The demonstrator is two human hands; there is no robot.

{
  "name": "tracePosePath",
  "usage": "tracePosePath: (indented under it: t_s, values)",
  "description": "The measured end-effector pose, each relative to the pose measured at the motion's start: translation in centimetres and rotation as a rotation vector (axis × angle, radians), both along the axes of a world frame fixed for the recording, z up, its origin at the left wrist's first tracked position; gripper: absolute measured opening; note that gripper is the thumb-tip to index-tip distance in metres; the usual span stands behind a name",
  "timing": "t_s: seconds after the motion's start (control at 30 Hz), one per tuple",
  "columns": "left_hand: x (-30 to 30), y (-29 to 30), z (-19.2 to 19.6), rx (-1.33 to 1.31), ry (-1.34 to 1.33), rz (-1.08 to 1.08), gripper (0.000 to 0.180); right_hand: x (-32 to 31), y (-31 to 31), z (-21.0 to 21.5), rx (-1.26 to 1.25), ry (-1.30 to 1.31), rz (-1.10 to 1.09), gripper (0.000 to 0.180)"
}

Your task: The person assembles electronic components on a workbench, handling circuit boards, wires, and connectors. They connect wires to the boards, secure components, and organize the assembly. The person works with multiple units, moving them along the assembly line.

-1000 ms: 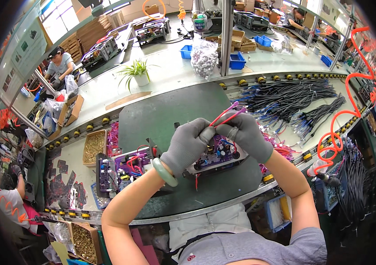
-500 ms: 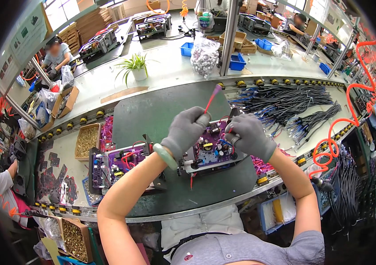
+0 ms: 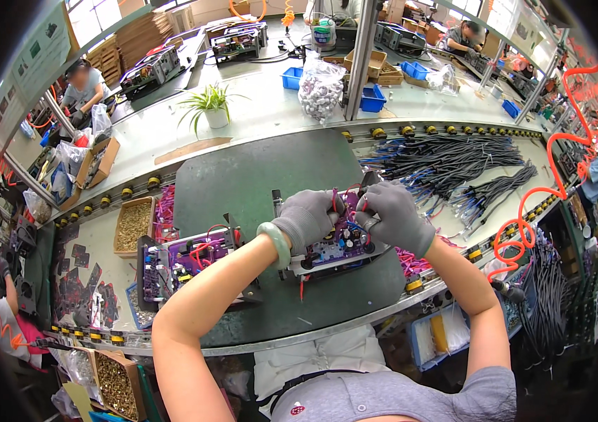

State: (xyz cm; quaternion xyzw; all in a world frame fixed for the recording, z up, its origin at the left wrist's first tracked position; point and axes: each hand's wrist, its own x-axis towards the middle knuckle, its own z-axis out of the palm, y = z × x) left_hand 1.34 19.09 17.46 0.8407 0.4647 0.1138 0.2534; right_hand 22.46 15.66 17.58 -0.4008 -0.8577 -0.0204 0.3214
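A purple circuit board (image 3: 337,247) in a metal frame lies on the dark green mat (image 3: 256,176) in front of me. My left hand (image 3: 307,218), in a grey glove with a pale green bangle on the wrist, rests on the board's top left and pinches a red wire (image 3: 334,199). My right hand (image 3: 391,214), also gloved, is closed on the same wiring at the board's upper right. The fingertips of both hands meet over the board. A second purple board (image 3: 186,257) with red wires sits to the left on the mat.
Bundles of black cables (image 3: 446,158) lie at the right. A box of small brass parts (image 3: 133,224) sits at the left. An orange coiled hose (image 3: 566,169) hangs at the right. A potted plant (image 3: 212,105) and a bag of parts (image 3: 320,88) stand behind. Other workers sit farther off.
The red wire that stood up above the board a second ago has been brought down onto it. Both hands have come lower and closer together over the board.
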Motion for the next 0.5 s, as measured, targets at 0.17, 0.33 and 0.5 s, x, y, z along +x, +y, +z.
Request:
tracePosePath:
  t_s: [0.17, 0.33, 0.5]
  values:
    - [0.29, -0.03, -0.09, 0.006, 0.035, 0.014, 0.018, -0.28, -0.11, 0.1, -0.021, -0.023, -0.038, 0.017]
    - [0.53, -0.26, 0.07, 0.029, 0.048, 0.019, 0.018, -0.22, -0.03, -0.34, -0.035, -0.072, 0.014, 0.017]
    - [0.44, -0.52, 0.67, -0.028, 0.031, 0.039, 0.017, 0.07, 0.2, -0.33, -0.094, -0.028, 0.028, 0.016]
